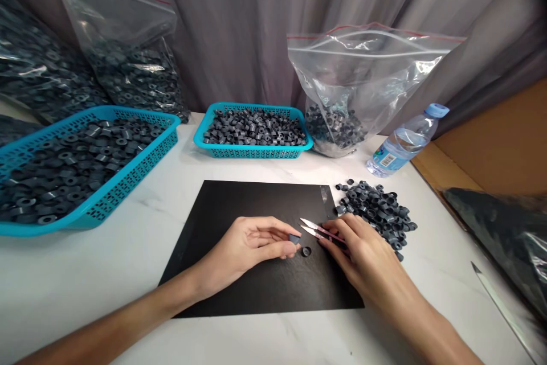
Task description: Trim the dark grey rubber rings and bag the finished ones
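Observation:
My left hand [260, 240] pinches a small grey plastic cap [294, 238] between thumb and fingertips, above the black mat [239, 291]. My right hand [361, 245] is closed round a pair of thread snips [318, 229] with pinkish handles. Their two pointed blades stand apart and point left, close to the cap but not touching it. Just below the blades, another grey ring-like cap [306, 251] lies on the mat. A loose heap of grey caps [376, 208] spreads beyond my right hand, partly hidden by it.
Blue baskets of grey parts stand at left [128, 177] and back centre [256, 153]. Clear zip bags [115, 17] of parts lean behind, another bag [363, 74] at back right. A water bottle [401, 140] and a cardboard box [496, 148] are at right.

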The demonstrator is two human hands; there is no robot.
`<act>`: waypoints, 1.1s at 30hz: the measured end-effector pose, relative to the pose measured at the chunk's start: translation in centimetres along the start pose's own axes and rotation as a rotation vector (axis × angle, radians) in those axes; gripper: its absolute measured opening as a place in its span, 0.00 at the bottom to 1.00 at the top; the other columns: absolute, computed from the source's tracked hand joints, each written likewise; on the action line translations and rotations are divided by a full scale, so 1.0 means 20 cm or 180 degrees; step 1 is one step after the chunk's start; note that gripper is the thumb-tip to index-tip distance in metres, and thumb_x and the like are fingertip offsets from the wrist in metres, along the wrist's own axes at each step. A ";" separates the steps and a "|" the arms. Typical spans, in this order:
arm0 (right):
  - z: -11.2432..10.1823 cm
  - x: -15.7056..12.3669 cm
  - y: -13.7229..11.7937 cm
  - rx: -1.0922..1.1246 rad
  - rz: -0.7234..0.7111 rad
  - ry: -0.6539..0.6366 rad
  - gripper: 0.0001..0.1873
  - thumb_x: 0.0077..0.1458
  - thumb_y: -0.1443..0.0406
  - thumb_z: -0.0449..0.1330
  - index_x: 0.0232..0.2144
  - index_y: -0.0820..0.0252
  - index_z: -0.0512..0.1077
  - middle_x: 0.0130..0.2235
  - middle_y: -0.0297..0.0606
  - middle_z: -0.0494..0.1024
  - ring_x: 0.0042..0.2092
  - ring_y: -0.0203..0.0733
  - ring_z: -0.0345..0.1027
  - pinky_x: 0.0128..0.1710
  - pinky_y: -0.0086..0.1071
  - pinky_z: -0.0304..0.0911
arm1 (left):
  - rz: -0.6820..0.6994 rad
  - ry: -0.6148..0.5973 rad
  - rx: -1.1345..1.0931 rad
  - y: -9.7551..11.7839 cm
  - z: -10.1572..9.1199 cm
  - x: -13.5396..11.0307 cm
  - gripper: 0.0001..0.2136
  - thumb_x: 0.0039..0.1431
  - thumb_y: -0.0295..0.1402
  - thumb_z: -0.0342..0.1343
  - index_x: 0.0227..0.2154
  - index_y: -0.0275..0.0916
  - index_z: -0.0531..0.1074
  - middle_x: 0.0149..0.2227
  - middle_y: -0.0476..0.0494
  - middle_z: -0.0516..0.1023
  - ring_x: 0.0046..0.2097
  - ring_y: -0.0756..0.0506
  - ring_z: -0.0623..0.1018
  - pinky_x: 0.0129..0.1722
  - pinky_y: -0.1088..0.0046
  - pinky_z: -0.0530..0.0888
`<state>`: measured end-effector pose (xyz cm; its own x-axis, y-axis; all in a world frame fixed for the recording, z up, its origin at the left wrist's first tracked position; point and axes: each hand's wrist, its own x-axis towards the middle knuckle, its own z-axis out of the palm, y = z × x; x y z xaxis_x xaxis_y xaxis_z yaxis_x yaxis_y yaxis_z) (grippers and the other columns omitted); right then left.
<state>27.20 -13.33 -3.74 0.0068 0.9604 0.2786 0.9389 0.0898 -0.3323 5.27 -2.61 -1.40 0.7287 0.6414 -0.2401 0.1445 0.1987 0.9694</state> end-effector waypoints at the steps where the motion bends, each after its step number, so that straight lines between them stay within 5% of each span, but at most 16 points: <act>1: 0.00 0.00 0.00 -0.0051 0.0012 0.0042 0.10 0.69 0.60 0.52 0.40 0.55 0.71 0.37 0.42 0.74 0.38 0.48 0.70 0.37 0.40 0.64 | 0.0016 0.0009 0.0011 0.00 0.00 0.00 0.11 0.52 0.35 0.69 0.39 0.40 0.81 0.35 0.46 0.86 0.40 0.47 0.83 0.46 0.73 0.77; 14: -0.04 0.02 -0.07 0.1377 0.0600 0.0300 0.16 0.72 0.58 0.42 0.32 0.54 0.61 0.28 0.32 0.68 0.27 0.38 0.61 0.29 0.31 0.58 | 0.0296 0.0034 0.0196 -0.01 -0.01 0.00 0.10 0.54 0.36 0.68 0.40 0.42 0.81 0.40 0.47 0.83 0.45 0.46 0.81 0.50 0.72 0.75; 21: -0.01 0.01 -0.11 0.1725 0.0737 0.0216 0.12 0.70 0.57 0.47 0.43 0.55 0.67 0.33 0.34 0.74 0.30 0.39 0.67 0.29 0.29 0.60 | 0.0383 0.0027 0.0218 -0.01 -0.01 0.00 0.11 0.59 0.36 0.64 0.44 0.44 0.79 0.45 0.48 0.82 0.50 0.46 0.80 0.55 0.72 0.73; 29: 0.02 0.00 -0.12 0.1803 0.0612 0.0080 0.13 0.69 0.57 0.51 0.45 0.57 0.70 0.35 0.37 0.76 0.34 0.40 0.69 0.33 0.29 0.61 | 0.0544 0.0033 0.0284 -0.01 -0.02 0.01 0.09 0.64 0.37 0.59 0.44 0.44 0.79 0.46 0.48 0.79 0.52 0.47 0.76 0.55 0.74 0.69; 33: 0.03 0.00 -0.12 0.1935 0.0482 0.0162 0.13 0.69 0.58 0.52 0.46 0.59 0.71 0.36 0.38 0.76 0.35 0.41 0.69 0.35 0.30 0.63 | 0.0531 0.0096 0.0262 0.00 -0.02 0.00 0.10 0.66 0.38 0.57 0.47 0.46 0.78 0.44 0.49 0.80 0.46 0.49 0.77 0.50 0.74 0.71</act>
<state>24.72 -13.32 -3.54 0.1548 0.9618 0.2259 0.5629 0.1021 -0.8202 4.99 -2.30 -1.42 0.7268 0.6826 -0.0758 0.0785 0.0271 0.9965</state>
